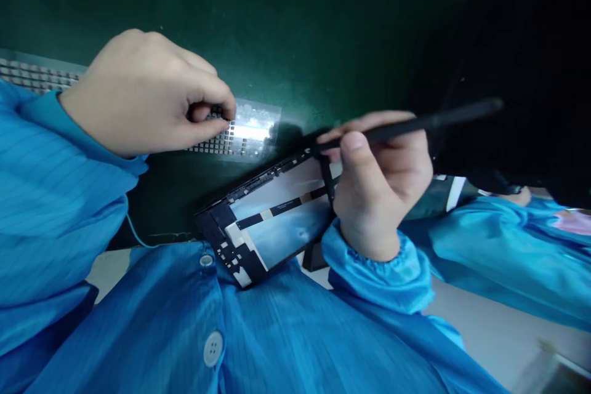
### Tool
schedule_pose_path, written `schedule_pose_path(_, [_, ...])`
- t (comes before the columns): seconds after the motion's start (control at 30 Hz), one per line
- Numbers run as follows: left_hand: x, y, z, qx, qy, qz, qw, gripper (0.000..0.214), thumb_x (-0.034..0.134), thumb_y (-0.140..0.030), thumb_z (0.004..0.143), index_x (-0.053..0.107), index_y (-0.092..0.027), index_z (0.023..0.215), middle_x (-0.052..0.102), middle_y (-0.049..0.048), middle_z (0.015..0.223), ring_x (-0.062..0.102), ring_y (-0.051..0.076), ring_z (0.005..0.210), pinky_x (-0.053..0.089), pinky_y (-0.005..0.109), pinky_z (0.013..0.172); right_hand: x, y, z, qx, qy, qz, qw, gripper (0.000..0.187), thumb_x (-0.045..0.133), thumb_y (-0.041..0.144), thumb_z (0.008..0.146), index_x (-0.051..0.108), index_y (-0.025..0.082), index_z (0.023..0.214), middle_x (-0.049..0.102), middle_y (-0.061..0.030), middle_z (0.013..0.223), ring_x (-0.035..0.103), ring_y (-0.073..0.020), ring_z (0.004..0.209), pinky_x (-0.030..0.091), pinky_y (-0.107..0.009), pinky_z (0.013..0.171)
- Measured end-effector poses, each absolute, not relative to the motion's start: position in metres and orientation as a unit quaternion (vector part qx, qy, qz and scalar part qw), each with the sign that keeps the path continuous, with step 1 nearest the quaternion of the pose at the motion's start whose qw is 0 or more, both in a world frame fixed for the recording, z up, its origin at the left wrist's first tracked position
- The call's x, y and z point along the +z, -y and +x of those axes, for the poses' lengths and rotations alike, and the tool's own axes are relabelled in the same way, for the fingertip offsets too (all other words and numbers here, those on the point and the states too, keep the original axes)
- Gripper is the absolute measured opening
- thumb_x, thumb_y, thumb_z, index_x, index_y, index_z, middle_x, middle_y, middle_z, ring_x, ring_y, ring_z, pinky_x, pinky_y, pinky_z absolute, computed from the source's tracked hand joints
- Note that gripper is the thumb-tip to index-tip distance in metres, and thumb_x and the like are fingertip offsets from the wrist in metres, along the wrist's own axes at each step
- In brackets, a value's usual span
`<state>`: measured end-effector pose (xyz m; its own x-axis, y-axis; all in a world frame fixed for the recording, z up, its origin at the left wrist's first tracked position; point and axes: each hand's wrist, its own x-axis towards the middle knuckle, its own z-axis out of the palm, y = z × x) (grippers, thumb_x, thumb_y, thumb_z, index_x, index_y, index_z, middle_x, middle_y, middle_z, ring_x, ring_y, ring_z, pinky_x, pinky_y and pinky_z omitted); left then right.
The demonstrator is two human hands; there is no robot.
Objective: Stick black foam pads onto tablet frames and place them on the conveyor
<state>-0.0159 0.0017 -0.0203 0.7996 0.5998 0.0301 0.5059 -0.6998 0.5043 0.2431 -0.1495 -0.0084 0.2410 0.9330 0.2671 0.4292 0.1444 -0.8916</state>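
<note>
My left hand (148,92) is closed in a pinch, its thumb and index fingertip meeting over a clear sheet of small dark pads (237,146). What sits between the fingertips, if anything, is too small to make out. A slim black pen-like tool (443,118) is gripped in my right hand (381,188); I cannot tell if it is tweezers or a spudger. Its tip points at the upper edge of an opened phone or tablet body (281,228), which lies tilted near my front. Silvery panels, a dark ribbon strip and small circuit parts show inside it.
Another strip of small pads (37,74) lies at the far left, partly under my sleeve. The green work surface (277,24) spreads ahead. Dark shapes (517,74) fill the upper right. Beyond my right arm is another person's blue sleeve (503,246).
</note>
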Motion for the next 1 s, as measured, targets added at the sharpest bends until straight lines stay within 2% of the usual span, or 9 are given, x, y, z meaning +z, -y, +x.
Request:
schedule_pose_path(0.1, [-0.021,-0.001,-0.018,0.104,-0.308,0.912,0.252,0.067,0.037,-0.075,0.108,0.088,-0.03,0.113,0.079,0.0031,0.096,0.073,0.027,0.087,0.059,0.051,0.096,-0.018,0.168,0.246,0.182,0.533,-0.621,0.545,0.005,0.077,0.033,0.108,0.074,0.03,0.11,0.073,0.0006,0.098,0.081,-0.0179,0.089,0.07,-0.037,0.082])
schedule_pose_path(0.27, [-0.021,-0.001,-0.021,0.113,-0.308,0.909,0.258,0.061,0.041,-0.071,0.109,0.088,-0.033,0.114,0.078,0.0019,0.095,0.072,0.025,0.088,0.056,0.047,0.097,-0.029,0.171,0.244,0.186,0.536,-0.63,0.53,0.006,0.076,0.032,0.108,0.073,0.03,0.114,0.079,-0.0006,0.102,0.082,-0.0186,0.094,0.071,-0.038,0.083])
schedule_pose_path(0.37, [-0.022,-0.001,-0.022,0.115,-0.302,0.913,0.25,0.063,0.039,-0.071,0.109,0.087,-0.03,0.114,0.076,0.0015,0.093,0.072,0.023,0.087,0.058,0.047,0.097,-0.028,0.173,0.247,0.175,0.555,-0.637,0.506,0.007,0.073,0.031,0.11,0.071,0.03,0.117,0.078,-0.0015,0.104,0.083,-0.0205,0.097,0.071,-0.042,0.084])
schedule_pose_path(0.5, [-0.021,0.0,-0.021,0.113,-0.304,0.914,0.245,0.064,0.037,-0.068,0.11,0.088,-0.029,0.114,0.075,0.0009,0.093,0.074,0.022,0.092,0.06,0.047,0.104,-0.012,0.174,0.25,0.161,0.608,-0.637,0.447,0.013,0.073,0.025,0.108,0.073,0.029,0.12,0.08,-0.0035,0.107,0.081,-0.023,0.103,0.069,-0.048,0.095])
schedule_pose_path(0.6, [-0.018,0.001,-0.018,0.1,-0.308,0.917,0.234,0.069,0.033,-0.071,0.11,0.087,-0.029,0.113,0.076,0.001,0.093,0.075,0.023,0.092,0.061,0.047,0.102,0.005,0.159,0.244,0.222,0.629,-0.611,0.427,0.013,0.075,0.028,0.107,0.074,0.029,0.12,0.083,-0.0034,0.109,0.082,-0.0228,0.103,0.071,-0.046,0.098])
schedule_pose_path(0.73, [-0.015,0.0,-0.015,0.08,-0.298,0.926,0.216,0.075,0.03,-0.077,0.107,0.086,-0.028,0.113,0.077,0.0031,0.093,0.073,0.024,0.087,0.061,0.045,0.095,0.008,0.126,0.231,0.352,0.697,-0.531,0.329,0.012,0.076,0.037,0.107,0.074,0.029,0.116,0.085,-0.0017,0.112,0.083,-0.0225,0.106,0.073,-0.042,0.098])
schedule_pose_path(0.83, [-0.014,-0.002,-0.013,0.065,-0.298,0.929,0.209,0.074,0.029,-0.075,0.106,0.086,-0.028,0.112,0.076,0.0026,0.092,0.073,0.024,0.087,0.06,0.044,0.095,-0.001,0.113,0.226,0.355,0.735,-0.495,0.298,0.01,0.072,0.033,0.109,0.073,0.028,0.117,0.086,-0.0015,0.113,0.083,-0.0213,0.106,0.073,-0.041,0.096])
schedule_pose_path(1.0, [-0.014,-0.001,-0.012,0.056,-0.308,0.927,0.208,0.072,0.026,-0.073,0.105,0.086,-0.032,0.112,0.076,0.0016,0.093,0.071,0.026,0.091,0.056,0.041,0.093,-0.006,0.117,0.225,0.343,0.718,-0.513,0.321,0.009,0.071,0.028,0.109,0.073,0.029,0.118,0.085,-0.0034,0.117,0.083,-0.0222,0.108,0.072,-0.043,0.099])
